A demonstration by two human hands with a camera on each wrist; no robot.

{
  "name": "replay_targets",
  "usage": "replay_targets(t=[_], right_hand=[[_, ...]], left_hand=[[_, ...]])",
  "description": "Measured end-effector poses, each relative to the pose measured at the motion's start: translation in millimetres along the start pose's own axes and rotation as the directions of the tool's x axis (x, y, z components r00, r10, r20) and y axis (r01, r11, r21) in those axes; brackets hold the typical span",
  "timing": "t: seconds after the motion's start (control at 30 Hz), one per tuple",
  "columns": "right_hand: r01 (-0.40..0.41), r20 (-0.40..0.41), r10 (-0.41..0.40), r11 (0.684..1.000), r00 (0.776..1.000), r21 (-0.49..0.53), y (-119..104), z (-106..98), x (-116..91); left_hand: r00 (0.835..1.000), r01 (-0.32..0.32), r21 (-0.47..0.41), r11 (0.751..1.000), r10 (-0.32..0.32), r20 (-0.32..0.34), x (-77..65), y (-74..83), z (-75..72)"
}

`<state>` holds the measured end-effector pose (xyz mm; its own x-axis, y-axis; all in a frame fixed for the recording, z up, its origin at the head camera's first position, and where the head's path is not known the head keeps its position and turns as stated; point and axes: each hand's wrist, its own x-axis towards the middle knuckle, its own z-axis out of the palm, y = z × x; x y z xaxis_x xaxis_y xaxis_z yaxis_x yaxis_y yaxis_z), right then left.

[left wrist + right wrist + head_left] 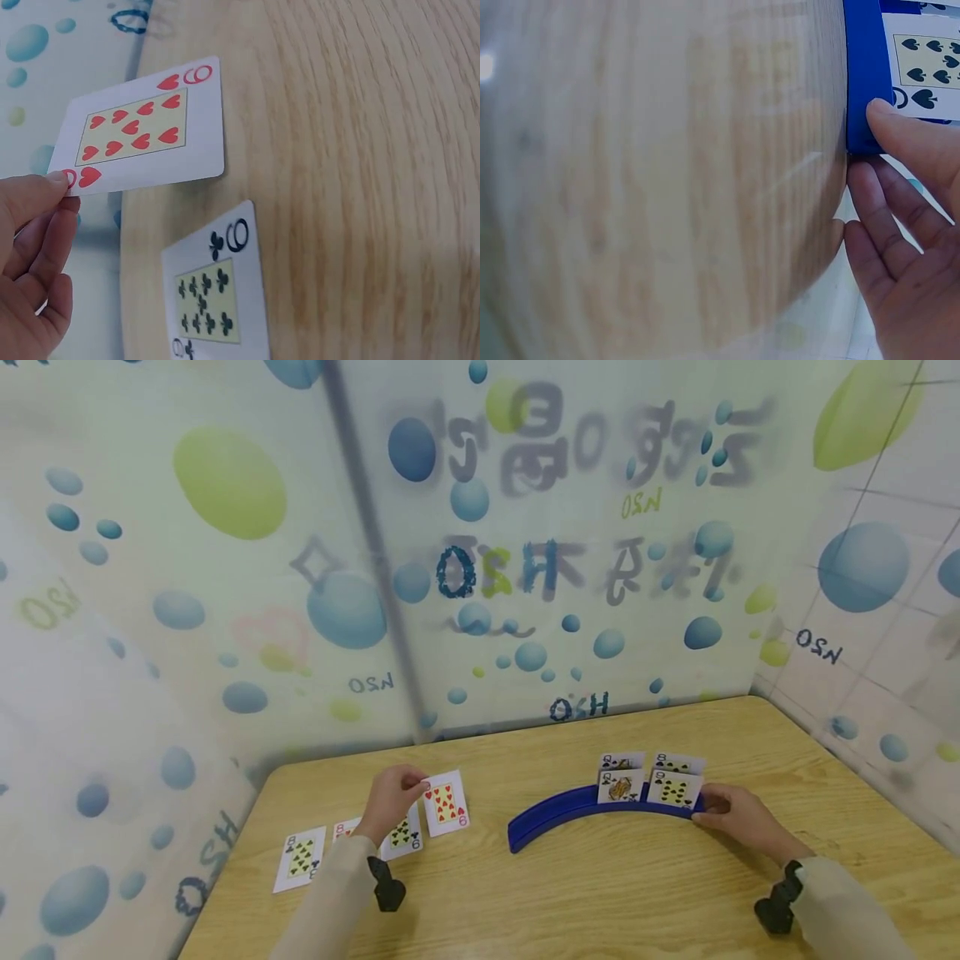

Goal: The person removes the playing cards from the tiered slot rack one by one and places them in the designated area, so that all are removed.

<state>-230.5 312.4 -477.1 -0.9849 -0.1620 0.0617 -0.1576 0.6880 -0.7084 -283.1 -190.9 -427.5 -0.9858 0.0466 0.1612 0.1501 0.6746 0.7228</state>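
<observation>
Pinching the heart nine [446, 806] by one corner, your left hand [393, 797] has its thumb on the face and fingers behind. The card is tilted, nearer the table's [540, 902] left edge than its right, between the club nine [405, 835] and the rack [551, 818]. Contact with the surface: cannot tell.

Risk 1: card pivots or slips. Likely cause: you have only that one corner, so a brush against anything could turn it.

Risk 2: row disturbed. Your left wrist passes over the red card [345, 828], partly hidden, with the club eight [300, 860] beyond it toward the left edge. A low sleeve [322, 902] could drag either; clearance cannot be judged.

Risk 3: rack swings. Your right hand [738, 817] pinches only the end nearer the table's right edge, thumb on the front, fingers round the end. The far end is unheld, so an uneven push there could turn the curve.

Risk 4: standing cards lean or drop. The queen [621, 787] and spade card [673, 789] stand toward your gripped end, two more behind. Your thumb is just beside the spade card; a slide inward could lift it.
</observation>
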Motion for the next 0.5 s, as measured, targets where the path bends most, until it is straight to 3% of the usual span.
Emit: replay_targets(t=[0.17, 0.5], right_hand=[[-0.001, -0.003, 0.001, 1.0, 1.0, -0.006, -1, -1, 0], [-0.01, -0.017, 0.01, 1.0, 1.0, -0.022, -3, -1, 0]], left_hand=[[0.999, 0.045, -0.001, 0.999, -0.045, -0.006, 2.0, -8.4, 4.3], [0.998, 0.057, 0.092, 0.994, -0.055, -0.017, 11.5, -34.8, 16.4]])
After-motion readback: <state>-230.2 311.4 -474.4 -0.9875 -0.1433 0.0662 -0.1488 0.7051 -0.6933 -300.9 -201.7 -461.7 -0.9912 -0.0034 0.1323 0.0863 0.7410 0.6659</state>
